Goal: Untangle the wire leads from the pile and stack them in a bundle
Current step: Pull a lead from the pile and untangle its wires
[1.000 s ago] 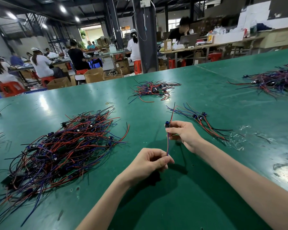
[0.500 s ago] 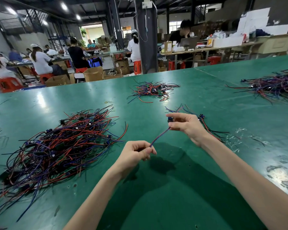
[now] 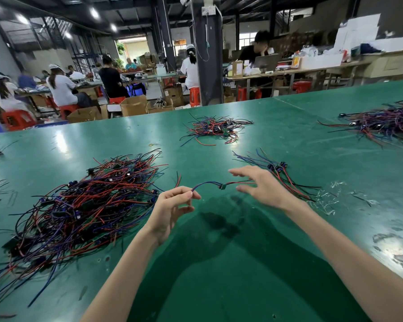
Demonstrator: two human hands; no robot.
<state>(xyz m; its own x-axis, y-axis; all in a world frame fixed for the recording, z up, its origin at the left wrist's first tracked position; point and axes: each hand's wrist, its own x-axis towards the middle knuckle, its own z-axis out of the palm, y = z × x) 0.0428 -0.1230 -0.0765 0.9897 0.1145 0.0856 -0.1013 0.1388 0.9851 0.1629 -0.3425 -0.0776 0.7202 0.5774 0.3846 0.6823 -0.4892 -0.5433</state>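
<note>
A big tangled pile of red, blue and black wire leads (image 3: 79,205) lies on the green table (image 3: 230,287) at the left. My left hand (image 3: 172,210) pinches the blue end of one wire lead (image 3: 209,183), which arcs to the right with a small green board at its middle. My right hand (image 3: 258,184) hovers at the lead's red end with fingers spread and thumb apart, not gripping it. Just behind that hand lies the small sorted bundle of leads (image 3: 282,175).
Two more wire piles lie farther off, one at the table's middle back (image 3: 214,129) and one at the far right (image 3: 382,122). Clear plastic scraps (image 3: 335,194) lie right of the bundle. Other people work at benches beyond the table edge.
The lead has swung from upright to lying across between my hands. My right hand has let go of its end and spread open; my left hand still pinches the other end.
</note>
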